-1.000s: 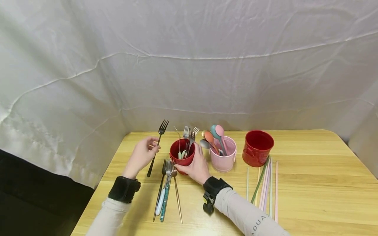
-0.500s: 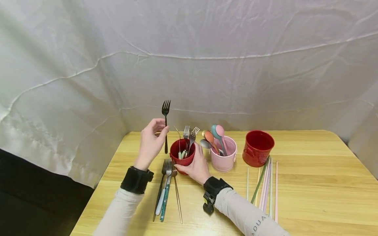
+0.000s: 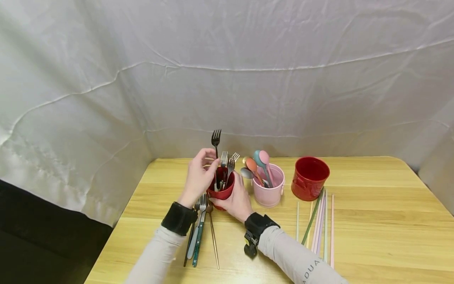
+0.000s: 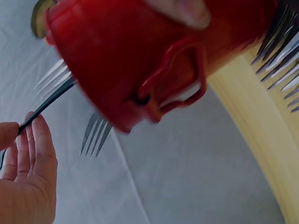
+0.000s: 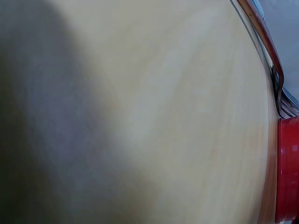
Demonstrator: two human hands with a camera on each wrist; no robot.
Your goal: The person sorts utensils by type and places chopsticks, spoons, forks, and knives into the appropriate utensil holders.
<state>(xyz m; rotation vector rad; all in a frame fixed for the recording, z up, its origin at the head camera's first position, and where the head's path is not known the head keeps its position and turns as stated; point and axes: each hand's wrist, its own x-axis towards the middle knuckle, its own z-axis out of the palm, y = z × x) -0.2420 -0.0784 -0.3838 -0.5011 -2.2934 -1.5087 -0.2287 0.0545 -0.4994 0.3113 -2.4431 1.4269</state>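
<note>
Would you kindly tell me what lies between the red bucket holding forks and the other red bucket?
In the head view, the pink bucket with spoons stands between them; the right hand, gripping the fork bucket, is partly there too.

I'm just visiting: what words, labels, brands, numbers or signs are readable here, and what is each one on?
"UA": on the right sleeve, after what looks like D or Q; the letters at either end are too blurred to read.
No other text is readable: none shows on the held red cup, held black fork, pink cup or other red cup.
</note>
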